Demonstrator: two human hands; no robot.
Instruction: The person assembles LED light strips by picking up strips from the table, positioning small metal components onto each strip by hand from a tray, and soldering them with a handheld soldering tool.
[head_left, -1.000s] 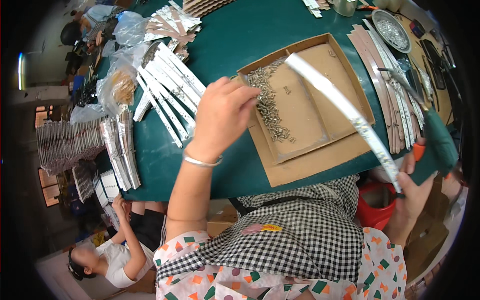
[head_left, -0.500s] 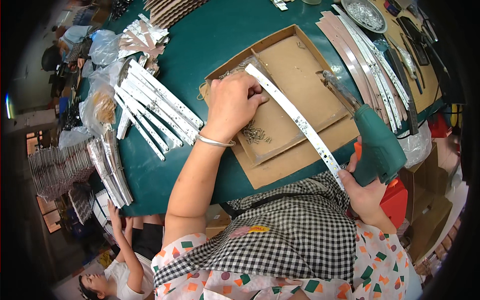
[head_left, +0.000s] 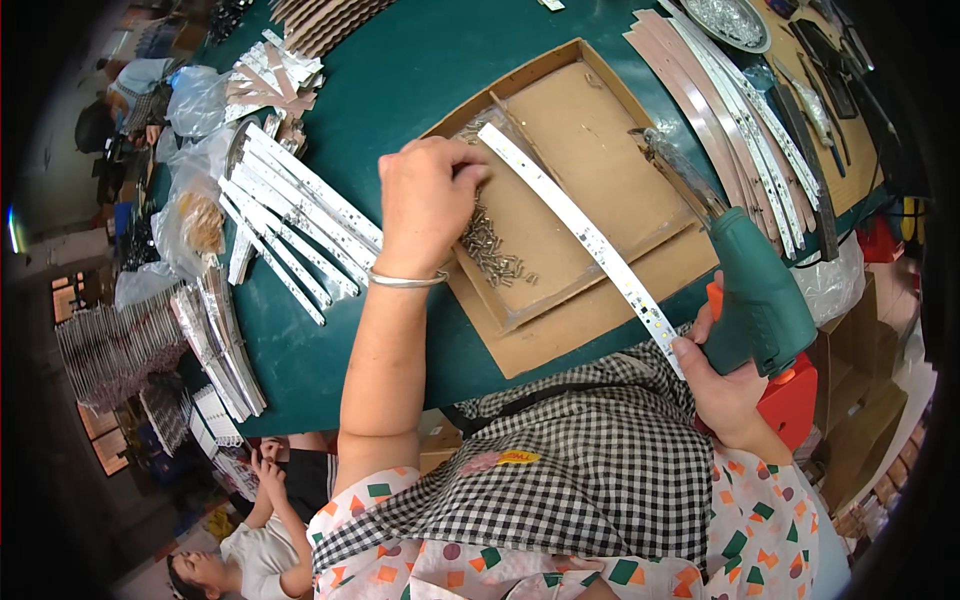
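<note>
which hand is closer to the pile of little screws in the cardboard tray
Left. The left hand rests right at the pile of screws, fingertips at its upper end. The right hand is off beyond the tray's lower right corner, gripping a green power screwdriver.

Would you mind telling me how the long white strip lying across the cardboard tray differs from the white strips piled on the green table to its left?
The single white strip lies alone, slanting across the shallow brown cardboard tray, its near end at the right hand, which also holds a green power screwdriver. The piled white strips lie untouched on the green table, overlapping in a loose fan. The left hand rests between them, over small metal screws. Both look like long, narrow white strips.
</note>
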